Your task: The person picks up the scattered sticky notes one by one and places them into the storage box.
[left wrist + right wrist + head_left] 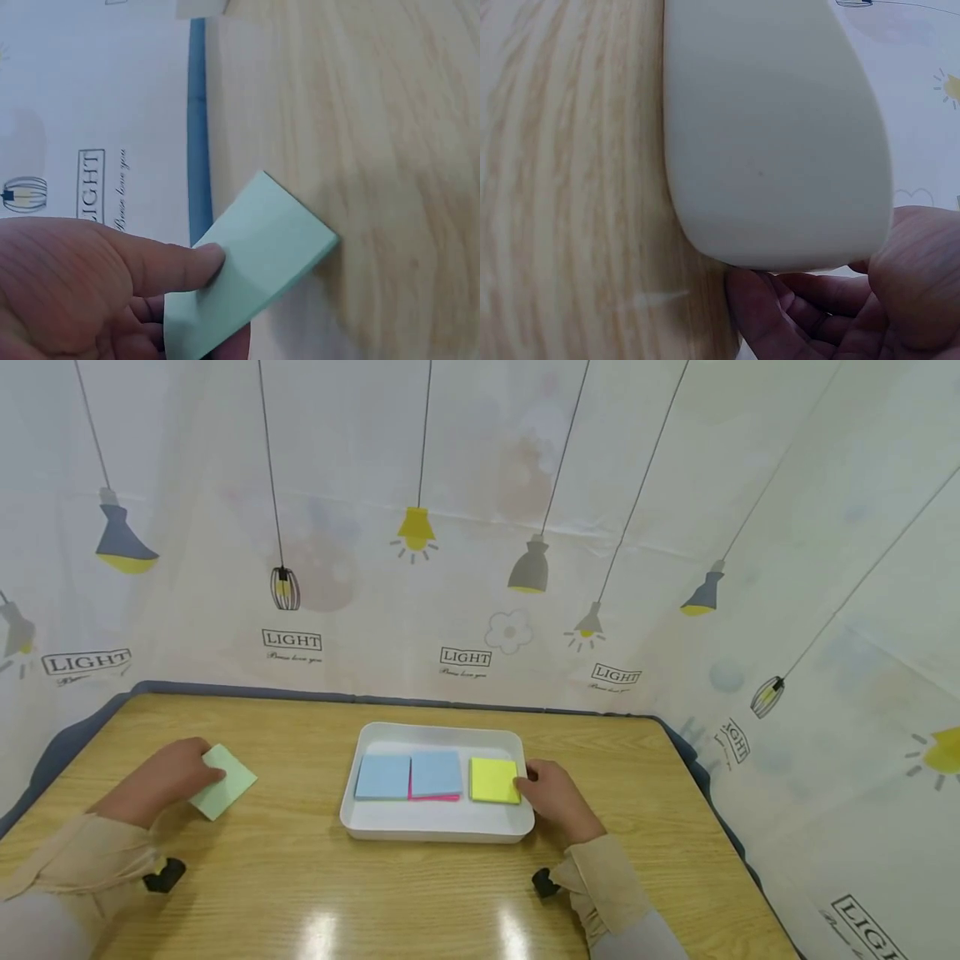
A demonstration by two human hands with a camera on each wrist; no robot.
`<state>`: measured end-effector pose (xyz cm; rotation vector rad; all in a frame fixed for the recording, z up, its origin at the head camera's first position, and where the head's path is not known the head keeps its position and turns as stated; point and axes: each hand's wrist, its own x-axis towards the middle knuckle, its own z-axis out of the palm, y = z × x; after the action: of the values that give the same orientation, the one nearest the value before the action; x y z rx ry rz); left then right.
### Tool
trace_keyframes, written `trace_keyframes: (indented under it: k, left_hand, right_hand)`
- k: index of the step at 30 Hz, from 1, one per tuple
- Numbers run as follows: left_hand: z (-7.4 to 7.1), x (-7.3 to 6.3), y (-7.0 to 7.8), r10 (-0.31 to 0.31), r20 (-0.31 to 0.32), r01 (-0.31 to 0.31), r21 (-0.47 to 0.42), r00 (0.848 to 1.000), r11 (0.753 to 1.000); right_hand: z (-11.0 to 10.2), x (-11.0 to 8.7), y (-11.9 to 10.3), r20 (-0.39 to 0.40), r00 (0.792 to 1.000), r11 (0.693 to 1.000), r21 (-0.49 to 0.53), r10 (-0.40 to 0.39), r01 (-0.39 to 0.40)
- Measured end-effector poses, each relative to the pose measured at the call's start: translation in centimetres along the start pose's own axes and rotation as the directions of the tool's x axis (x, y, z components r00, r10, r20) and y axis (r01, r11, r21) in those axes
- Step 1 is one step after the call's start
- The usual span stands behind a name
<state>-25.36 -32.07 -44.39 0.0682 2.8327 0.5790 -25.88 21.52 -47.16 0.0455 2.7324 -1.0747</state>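
Observation:
My left hand (168, 777) pinches a pale green sticky note pad (227, 783) above the left part of the table. In the left wrist view the thumb lies on top of the pad (262, 247) and fingers are partly visible beneath it. With the thumb over its rim and the fingers outside, my right hand (558, 797) grips the right end of a white tray (435, 822). Inside the tray lie two light blue note pads (383, 777), a pink pad (442, 797) mostly hidden under the right blue one, and a yellow pad (493, 779) near the right thumb.
The tray stands on a wood-grain table (412, 893). Behind and to the right hangs a pale curtain (360, 610) printed with lamps, meeting the table along a dark blue edge (450, 703). Black straps' ends (165, 875) show by both wrists.

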Motion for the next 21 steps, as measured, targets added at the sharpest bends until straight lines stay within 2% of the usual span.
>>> trace_keyframes:
  k: [5,10,16,21]
  left_hand:
    - [-0.6,-0.3,1.7,0.037,0.019,-0.036,-0.036,0.999,0.999]
    - [-1.0,-0.7,4.0,0.074,-0.009,-0.074,-0.043,0.997,0.996]
    - [-1.6,-0.8,7.1,0.098,-0.074,-0.101,-0.045,0.992,0.994]
    - [-1.9,-0.8,9.7,0.102,-0.139,-0.115,-0.089,0.985,0.989]
  right_hand:
    - [0.1,0.1,0.1,-0.002,1.000,1.000,0.002,0.007,-0.007]
    - [0.1,0.3,0.2,-0.004,1.000,1.000,0.001,0.018,-0.018]
    - [0.2,0.3,0.3,-0.005,1.000,1.000,0.000,0.018,-0.018]
    - [0.1,0.2,0.1,-0.005,1.000,1.000,-0.002,0.021,-0.021]
